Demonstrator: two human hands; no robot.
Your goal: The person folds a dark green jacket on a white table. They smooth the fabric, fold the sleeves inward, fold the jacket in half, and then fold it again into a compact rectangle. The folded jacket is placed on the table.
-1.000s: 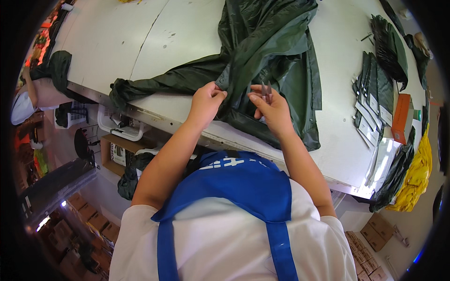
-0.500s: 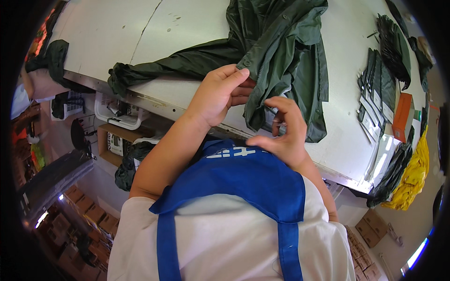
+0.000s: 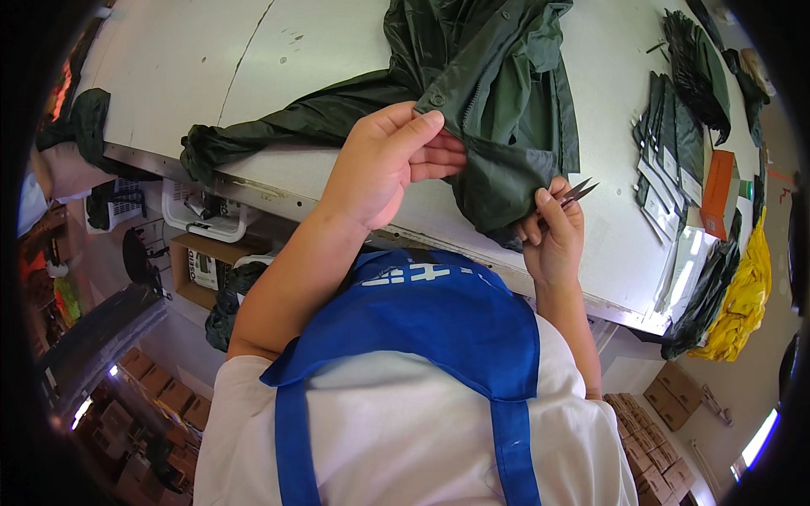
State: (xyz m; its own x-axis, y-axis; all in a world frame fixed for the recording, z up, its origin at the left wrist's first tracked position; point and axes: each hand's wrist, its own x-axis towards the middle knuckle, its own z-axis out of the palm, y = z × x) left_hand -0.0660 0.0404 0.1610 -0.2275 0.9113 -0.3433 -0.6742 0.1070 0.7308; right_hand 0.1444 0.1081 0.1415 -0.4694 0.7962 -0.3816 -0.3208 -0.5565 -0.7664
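Left hand [image 3: 388, 156] pinches the jacket's [image 3: 481, 110] studded edge; right hand [image 3: 557, 232] clasps snips [image 3: 580, 192], tips up and right, plus what looks like a hem corner, partly hidden. Jacket's at the table's [image 3: 607, 126] near edge, long axis running away, sleeve [image 3: 287, 126] pointing left. Bare tabletop both sides!

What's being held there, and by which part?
Left grip: the green jacket, front edge beside a snap. Right grip: the jacket's near edge, plus scissors, handle end hidden.
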